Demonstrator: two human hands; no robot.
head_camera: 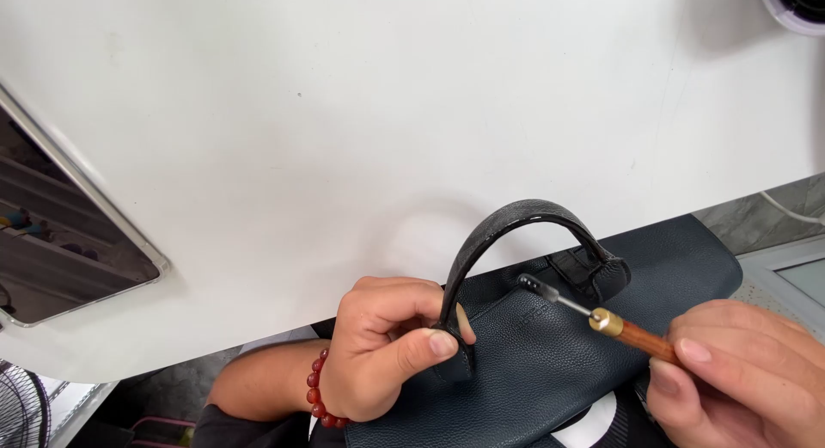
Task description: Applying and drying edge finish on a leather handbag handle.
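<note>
A dark navy leather handbag (550, 362) lies at the near edge of the white table, its black arched handle (516, 220) standing up. My left hand (382, 340), with a red bead bracelet (318, 392) on the wrist, pinches the left base of the handle between thumb and fingers. At the lower right, my right hand (739, 375) holds a tool with a wooden grip and brass collar (632, 332). Its thin metal tip (534, 286) rests against the bag just under the handle, near the right handle base.
The white table (361, 113) fills most of the view. A mirror or tablet with a metal frame (60, 233) lies at the left. A round white object (795, 1) sits at the top right corner. A fan (21, 409) stands on the floor, lower left.
</note>
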